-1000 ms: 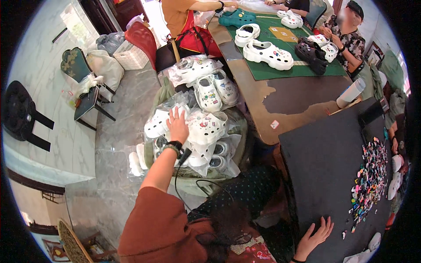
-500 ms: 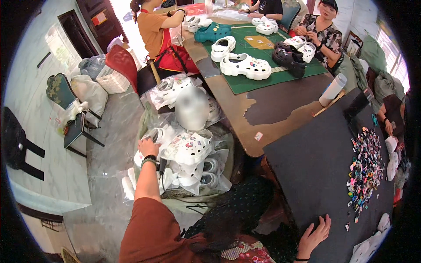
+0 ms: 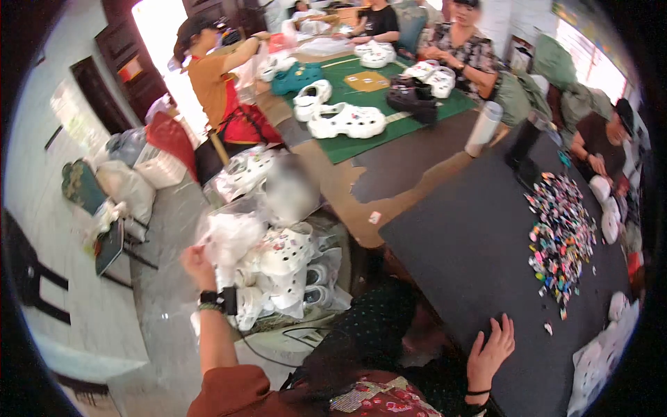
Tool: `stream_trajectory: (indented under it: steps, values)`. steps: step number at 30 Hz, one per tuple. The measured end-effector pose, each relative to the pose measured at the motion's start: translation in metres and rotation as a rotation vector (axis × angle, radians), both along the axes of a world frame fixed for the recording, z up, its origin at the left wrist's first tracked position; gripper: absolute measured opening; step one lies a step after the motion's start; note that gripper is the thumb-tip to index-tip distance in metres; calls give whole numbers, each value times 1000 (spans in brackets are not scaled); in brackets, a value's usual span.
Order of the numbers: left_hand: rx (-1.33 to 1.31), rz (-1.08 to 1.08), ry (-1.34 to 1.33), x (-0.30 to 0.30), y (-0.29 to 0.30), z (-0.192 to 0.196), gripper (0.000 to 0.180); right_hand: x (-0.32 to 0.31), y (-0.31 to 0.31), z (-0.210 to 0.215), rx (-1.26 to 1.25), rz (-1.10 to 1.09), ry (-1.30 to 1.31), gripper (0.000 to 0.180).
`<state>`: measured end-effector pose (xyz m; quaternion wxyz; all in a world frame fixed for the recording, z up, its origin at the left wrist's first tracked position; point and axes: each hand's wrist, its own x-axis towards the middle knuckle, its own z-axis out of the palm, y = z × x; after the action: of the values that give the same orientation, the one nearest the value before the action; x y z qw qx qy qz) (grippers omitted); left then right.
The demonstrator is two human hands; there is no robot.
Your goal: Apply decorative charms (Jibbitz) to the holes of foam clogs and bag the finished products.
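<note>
My left hand, somewhat blurred, is closed at the edge of a clear plastic bag with something white in it, above the left side of a shoe pile. White clogs with coloured charms lie beside the bag, and grey-lined bagged clogs are lower in the heap. My right hand lies palm down on the black tabletop, fingers spread, holding nothing. A heap of small colourful shoe charms lies beyond it to the right.
On the green mat stand white clogs, a teal clog and a black clog. A white bottle stands at the black table's far edge. Several people sit or stand around the tables. A chair is at left.
My left hand has moved left off the pile, with the plastic bag shifting along. The whole view has turned slightly right. My right hand still lies on the black table.
</note>
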<state>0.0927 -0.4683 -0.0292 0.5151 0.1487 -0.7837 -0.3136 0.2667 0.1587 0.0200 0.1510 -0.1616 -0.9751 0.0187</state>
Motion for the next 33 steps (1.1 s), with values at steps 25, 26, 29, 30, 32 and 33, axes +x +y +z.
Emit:
stream_trajectory:
  steps: [25,26,29,30,32,33]
  values:
    - [-613,-1442,348,5,389,162,27,17,5,33,-625,24,580,25]
    - [-677,-1469,320,10,389,144,30,21,11,35,-640,16,613,23]
    - [-773,-1576,190,25,391,132,33,26,19,50,-728,58,594,18]
    - [-755,-1591,176,26,391,124,35,26,22,55,-713,84,588,17]
    - [-807,-1576,132,28,386,124,37,21,26,64,-618,143,619,17]
    - [-833,-1558,113,29,384,124,38,18,26,70,-628,167,597,18]
